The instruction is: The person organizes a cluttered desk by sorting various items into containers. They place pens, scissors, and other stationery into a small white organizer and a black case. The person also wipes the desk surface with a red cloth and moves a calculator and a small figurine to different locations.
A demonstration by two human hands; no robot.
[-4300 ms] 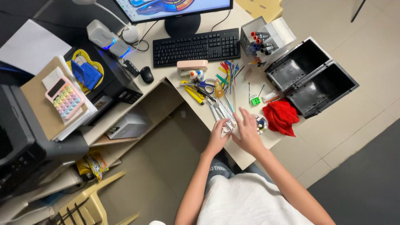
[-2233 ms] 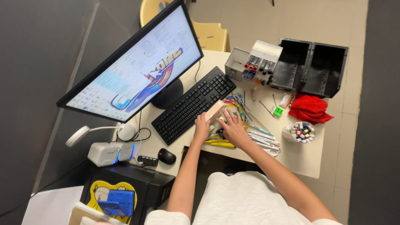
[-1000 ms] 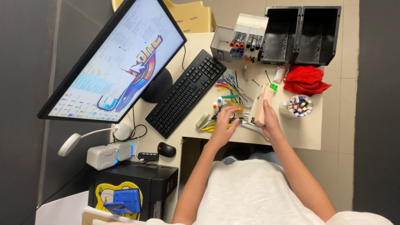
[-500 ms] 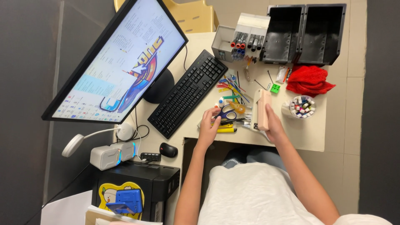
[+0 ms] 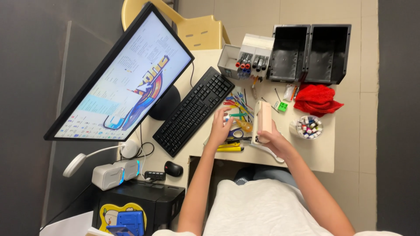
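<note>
With the pink case now stood on end just right of the keyboard, gripped in the right hand, the left hand has dropped onto the pens between them, fingers curled, apparently picking one.

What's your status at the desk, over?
Right hand grips the long beige plastic block upright. Left hand rests on the scattered coloured pens. Black keyboard alongside.

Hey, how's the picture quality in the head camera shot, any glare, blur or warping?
Head view: even light and soft shadows on the desk; the monitor is bright but not washed out; wide-angle warping stretches it at the edge; the left hand and right hand are reasonably sharp.
</note>
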